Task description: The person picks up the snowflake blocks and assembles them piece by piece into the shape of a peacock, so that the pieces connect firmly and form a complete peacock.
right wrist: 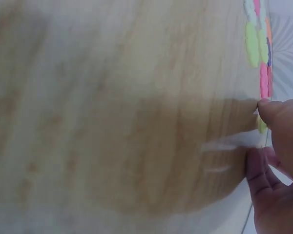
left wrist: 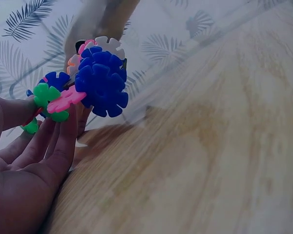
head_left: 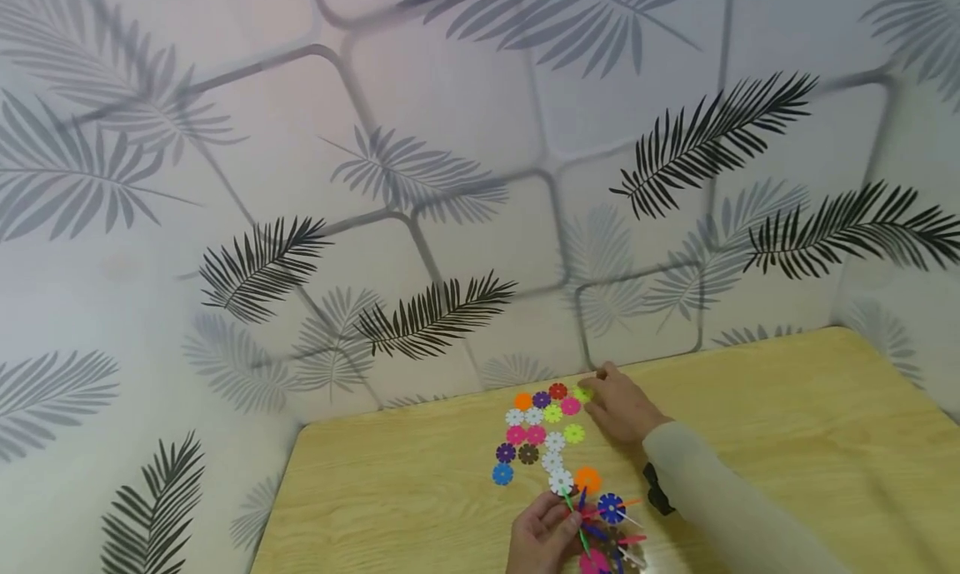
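Observation:
My left hand (head_left: 542, 531) pinches a cluster of interlocking plastic flower discs (left wrist: 101, 83) between thumb and fingers. A green disc (left wrist: 48, 97) and a pink one sit right at the fingertips, with blue and white discs farther out. At the table's back edge, my right hand (head_left: 621, 403) reaches over a yellow-green disc (head_left: 582, 393). In the right wrist view, this flat disc (right wrist: 262, 125) shows between the spread thumb and fingers (right wrist: 256, 170). A pink disc (head_left: 570, 406) and a red disc (head_left: 558, 391) lie just left of the right hand.
Several loose discs lie flat in the middle of the wooden table (head_left: 390, 474), among them a blue disc (head_left: 502, 474), a brown disc (head_left: 528, 453) and an orange disc (head_left: 588, 479). Behind the table rises a leaf-patterned wall (head_left: 480, 249).

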Demonstrator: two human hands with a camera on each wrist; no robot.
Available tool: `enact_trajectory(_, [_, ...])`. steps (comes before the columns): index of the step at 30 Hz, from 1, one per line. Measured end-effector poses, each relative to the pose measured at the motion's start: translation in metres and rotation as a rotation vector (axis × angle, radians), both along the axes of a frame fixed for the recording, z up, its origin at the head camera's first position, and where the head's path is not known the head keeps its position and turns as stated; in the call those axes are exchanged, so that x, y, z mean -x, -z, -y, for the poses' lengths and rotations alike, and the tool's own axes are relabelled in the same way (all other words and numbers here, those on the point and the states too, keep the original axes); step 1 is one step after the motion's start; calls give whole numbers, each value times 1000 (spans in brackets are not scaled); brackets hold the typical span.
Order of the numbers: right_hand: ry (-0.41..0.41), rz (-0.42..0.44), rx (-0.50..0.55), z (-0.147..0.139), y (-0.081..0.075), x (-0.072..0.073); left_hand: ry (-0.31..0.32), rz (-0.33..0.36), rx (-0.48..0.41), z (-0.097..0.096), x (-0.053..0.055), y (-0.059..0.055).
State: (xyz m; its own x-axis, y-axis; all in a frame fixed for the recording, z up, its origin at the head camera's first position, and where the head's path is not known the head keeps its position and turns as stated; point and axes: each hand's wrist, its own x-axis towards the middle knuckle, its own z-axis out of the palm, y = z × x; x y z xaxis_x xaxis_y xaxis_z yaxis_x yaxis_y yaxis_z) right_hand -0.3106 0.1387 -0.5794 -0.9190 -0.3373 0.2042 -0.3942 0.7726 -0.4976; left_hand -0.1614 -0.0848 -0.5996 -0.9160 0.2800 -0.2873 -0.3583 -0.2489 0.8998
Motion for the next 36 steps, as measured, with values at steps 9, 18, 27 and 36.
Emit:
enact_trajectory(9, [52,209,170,-5,-6,-10,-5,10,6,5,2,3])
enact_trajectory(18, [42,245,297,-28,-8,-42,10,5,9,0,1,-1])
enact_trajectory(27, [-60,268,422,-31,-26,-77,12,-13,-1,3,1,0])
enact_trajectory(36, [-185,285,526,-42,-36,-107,10,-34,-29,2,-1,-1])
